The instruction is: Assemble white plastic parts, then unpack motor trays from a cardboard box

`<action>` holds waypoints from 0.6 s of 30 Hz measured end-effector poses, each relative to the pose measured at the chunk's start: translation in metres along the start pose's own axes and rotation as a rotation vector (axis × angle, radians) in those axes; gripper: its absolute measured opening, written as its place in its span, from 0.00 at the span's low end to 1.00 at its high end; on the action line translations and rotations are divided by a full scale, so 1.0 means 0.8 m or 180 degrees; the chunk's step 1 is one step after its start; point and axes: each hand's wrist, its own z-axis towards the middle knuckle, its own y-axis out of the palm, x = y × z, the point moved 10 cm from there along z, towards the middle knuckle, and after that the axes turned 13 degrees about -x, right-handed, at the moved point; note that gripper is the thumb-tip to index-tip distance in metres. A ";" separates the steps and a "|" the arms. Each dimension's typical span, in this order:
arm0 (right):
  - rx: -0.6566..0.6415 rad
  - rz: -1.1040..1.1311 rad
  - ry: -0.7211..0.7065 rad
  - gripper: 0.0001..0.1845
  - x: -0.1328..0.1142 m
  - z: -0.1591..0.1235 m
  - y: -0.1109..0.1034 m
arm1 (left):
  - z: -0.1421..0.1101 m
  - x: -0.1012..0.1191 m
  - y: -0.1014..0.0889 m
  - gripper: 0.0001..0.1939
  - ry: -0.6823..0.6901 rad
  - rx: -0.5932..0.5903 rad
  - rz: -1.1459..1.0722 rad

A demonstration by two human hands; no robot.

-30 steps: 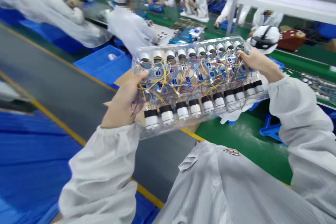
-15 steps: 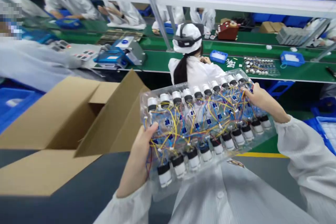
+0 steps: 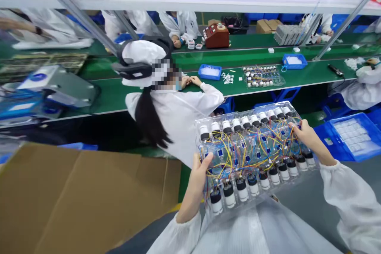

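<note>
Between my hands is a clear plastic tray filled with two rows of black-and-white cylindrical parts, joined by yellow, blue and red wires with small blue pieces among them. My left hand grips the tray's left edge, thumb on top. At its right edge, my right hand is closed on the rim in the same way. The tray is held in the air in front of my body, its right end a little higher in view. The fingers under it are hidden.
An open cardboard box stands at left. A co-worker in white sits ahead at the green workbench. Another tray of similar parts lies on that bench. A blue crate with white pieces is at right. A metal frame crosses above.
My view has swung right and nearer the bench. The tray, still in both hands, now appears farther right; the box has slid toward the lower left and the co-worker looks larger.
</note>
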 end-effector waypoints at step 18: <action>0.0374 0.0620 0.0663 0.25 0.126 0.281 -0.121 | 0.353 0.112 0.258 0.32 -0.0049 -0.0644 0.0599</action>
